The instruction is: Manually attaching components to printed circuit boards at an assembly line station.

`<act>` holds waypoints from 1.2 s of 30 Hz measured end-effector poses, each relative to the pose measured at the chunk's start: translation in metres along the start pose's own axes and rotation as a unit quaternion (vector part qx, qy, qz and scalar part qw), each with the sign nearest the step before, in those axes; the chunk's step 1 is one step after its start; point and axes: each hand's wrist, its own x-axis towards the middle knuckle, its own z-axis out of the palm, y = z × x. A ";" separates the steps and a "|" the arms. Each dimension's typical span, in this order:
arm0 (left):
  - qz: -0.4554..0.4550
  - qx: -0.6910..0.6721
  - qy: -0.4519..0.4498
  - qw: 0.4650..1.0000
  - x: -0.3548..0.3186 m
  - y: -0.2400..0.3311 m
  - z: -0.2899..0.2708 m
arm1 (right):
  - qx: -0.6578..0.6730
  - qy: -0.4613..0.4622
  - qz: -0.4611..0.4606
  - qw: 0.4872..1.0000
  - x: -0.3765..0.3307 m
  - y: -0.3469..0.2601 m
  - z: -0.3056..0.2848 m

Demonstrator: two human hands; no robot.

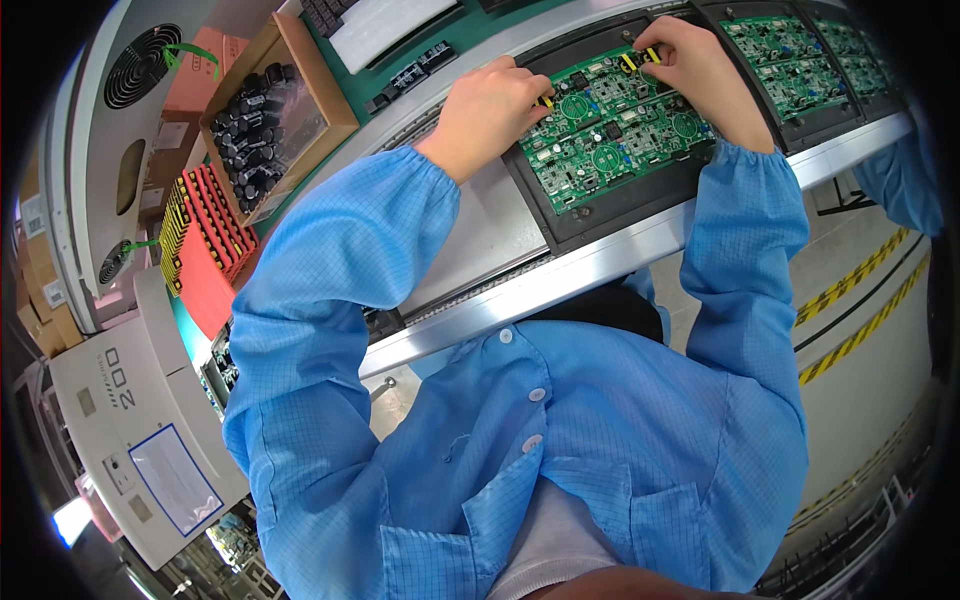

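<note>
A green circuit board panel (600,150), crowded with small parts, lies in a black carrier frame (580,228) on the line in front of me. At the panel's far left corner, my left hand (492,112) is closed, its fingertips on a small yellow-and-black transformer-like component. My right hand (698,75) pinches another small yellow-and-black component at the far right edge of the panel. Beside it, a similar yellow-and-black component (628,63) stands on the board. My fingers partly hide both held parts.
Left of the line stands a cardboard box (335,125) of black cylindrical capacitors. Red trays (215,225) hold rows of yellow-and-black components. Several black capacitors (410,77) lie on the green mat. More board panels (785,65) sit to the right. A metal rail (520,298) runs along the near side.
</note>
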 end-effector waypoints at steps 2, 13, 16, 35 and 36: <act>0.005 -0.028 0.024 0.999 -0.004 -0.001 0.000 | 0.062 0.006 -0.007 0.998 -0.010 0.004 -0.007; -0.052 -0.361 -0.023 0.931 -0.021 0.032 -0.021 | 0.069 -0.032 -0.038 0.996 -0.057 0.001 -0.004; -0.027 -0.362 -0.026 0.931 -0.023 0.038 -0.008 | 0.002 0.019 -0.147 0.989 -0.054 0.003 -0.004; 0.027 -0.187 -0.031 0.981 -0.026 0.036 0.004 | 0.052 -0.009 -0.110 0.992 -0.057 -0.006 -0.012; 0.036 -0.180 -0.034 0.982 -0.024 0.036 0.003 | 0.095 0.010 -0.066 0.993 -0.058 -0.010 -0.013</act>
